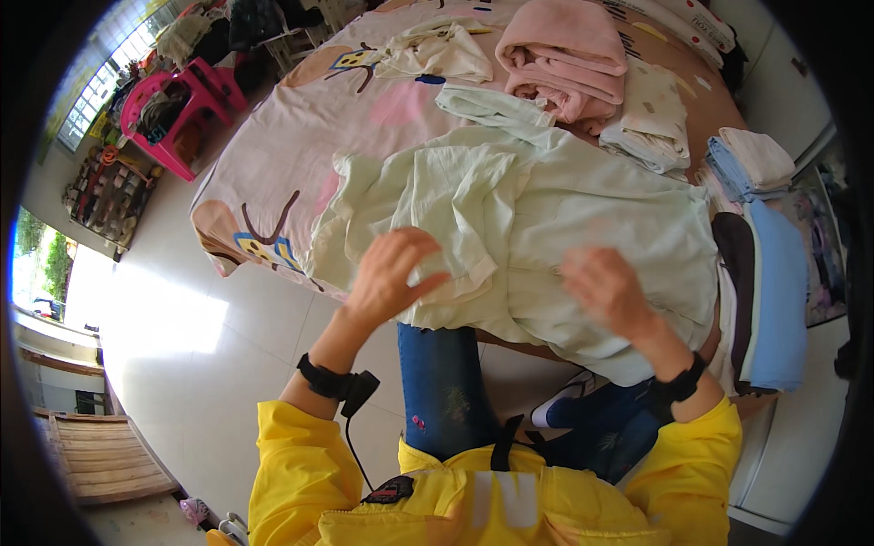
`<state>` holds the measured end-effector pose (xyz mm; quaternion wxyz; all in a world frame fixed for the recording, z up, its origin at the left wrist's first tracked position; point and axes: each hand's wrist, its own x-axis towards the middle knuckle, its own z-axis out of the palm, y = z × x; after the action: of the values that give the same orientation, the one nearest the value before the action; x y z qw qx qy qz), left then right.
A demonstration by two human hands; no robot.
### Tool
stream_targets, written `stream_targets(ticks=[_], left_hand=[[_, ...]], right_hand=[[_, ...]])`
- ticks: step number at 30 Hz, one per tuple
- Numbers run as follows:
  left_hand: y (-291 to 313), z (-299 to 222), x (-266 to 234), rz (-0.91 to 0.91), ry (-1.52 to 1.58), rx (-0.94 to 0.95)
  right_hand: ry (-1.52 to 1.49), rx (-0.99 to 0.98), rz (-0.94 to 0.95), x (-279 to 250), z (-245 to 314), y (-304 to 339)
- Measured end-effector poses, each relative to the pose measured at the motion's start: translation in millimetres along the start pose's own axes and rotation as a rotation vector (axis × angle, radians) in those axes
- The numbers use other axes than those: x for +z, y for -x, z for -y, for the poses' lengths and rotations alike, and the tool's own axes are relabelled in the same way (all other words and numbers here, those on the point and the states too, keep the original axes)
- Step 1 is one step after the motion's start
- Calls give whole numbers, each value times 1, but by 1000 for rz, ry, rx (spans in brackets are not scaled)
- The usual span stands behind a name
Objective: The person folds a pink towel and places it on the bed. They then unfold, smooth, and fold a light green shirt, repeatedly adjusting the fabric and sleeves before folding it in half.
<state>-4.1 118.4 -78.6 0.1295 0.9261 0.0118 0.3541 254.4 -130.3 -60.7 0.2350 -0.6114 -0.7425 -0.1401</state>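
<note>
A pale mint-green garment (601, 218) with a button placket lies spread over the near side of the bed, its front edge hanging over. On its left half, a sleeve with a cuff (482, 273) is laid across in loose wrinkles. My left hand (391, 278) hovers over the garment's near left part, fingers curved and thumb apart, holding nothing. Over the right half is my right hand (608, 289), slightly blurred, its fingers loosely apart with nothing visible in them. Whether either hand touches the cloth I cannot tell.
The bed wears a patterned pink sheet (282, 155). A folded pink blanket (560, 55), a cream garment (437, 53) and folded pale clothes (651, 118) lie farther back. Folded clothes, including a blue one (777, 291), are stacked at right. A pink chair (173, 118) stands at far left.
</note>
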Motion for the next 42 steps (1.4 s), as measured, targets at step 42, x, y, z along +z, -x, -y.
stream_targets(ticks=[42], left_hand=[[-68,24,86,120,99,-110]], right_hand=[[181,961,116,93,-178,-180]])
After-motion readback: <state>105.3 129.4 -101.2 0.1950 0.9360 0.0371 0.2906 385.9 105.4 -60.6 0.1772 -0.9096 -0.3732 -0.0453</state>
